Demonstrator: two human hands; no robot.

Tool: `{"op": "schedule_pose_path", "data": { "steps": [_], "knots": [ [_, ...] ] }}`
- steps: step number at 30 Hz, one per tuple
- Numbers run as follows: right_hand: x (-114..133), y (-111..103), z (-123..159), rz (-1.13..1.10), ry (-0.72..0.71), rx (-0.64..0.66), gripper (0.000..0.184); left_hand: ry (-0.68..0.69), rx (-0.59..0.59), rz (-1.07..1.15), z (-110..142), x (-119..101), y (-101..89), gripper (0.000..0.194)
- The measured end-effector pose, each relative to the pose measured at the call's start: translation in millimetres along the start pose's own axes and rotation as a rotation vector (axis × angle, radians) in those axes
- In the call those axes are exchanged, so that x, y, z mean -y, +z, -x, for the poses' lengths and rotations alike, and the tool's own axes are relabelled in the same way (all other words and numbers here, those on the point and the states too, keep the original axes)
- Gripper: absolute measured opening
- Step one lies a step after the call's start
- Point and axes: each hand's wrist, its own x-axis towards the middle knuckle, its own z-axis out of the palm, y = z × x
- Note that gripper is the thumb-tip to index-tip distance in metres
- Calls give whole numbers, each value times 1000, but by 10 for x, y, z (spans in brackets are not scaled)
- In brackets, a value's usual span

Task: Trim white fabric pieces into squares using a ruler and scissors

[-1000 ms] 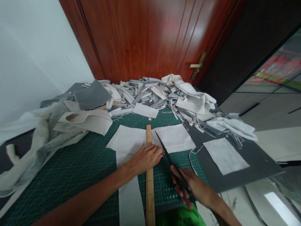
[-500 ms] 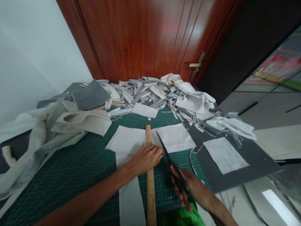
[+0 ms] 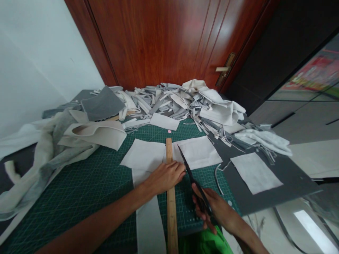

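Our right hand grips black scissors, blades angled forward-left over the white cloth ahead of it; our left hand, nearer the cloth, rests across the wooden ruler, fingers bent, though whether they pinch anything we cannot tell.

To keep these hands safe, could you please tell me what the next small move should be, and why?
I would probably ease the left hand slightly away from the scissors, but leave it on the wooden ruler: its fingertips lie right beside the blade, which reaches over the white cloth, and the right hand grips the handles.
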Motion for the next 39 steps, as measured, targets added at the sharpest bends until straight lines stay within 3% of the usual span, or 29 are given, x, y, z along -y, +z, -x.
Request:
{"op": "schedule_pose_path", "data": {
  "steps": [9, 15, 25, 39],
  "knots": [
    [-19, 21, -21, 32, 4, -63, 80, -11, 26, -26, -7, -6, -27, 9],
    [-20, -79, -32, 89, 2, -89, 79, 10, -6, -33, -7, -2, -6, 9],
    [-68, -338, -47, 161, -18, -54, 76, 34, -78, -29, 10, 12, 24, 10],
    [45, -428, -106, 4, 8, 68, 76, 27, -94, -26, 8, 5, 25, 12]
  ]
}}
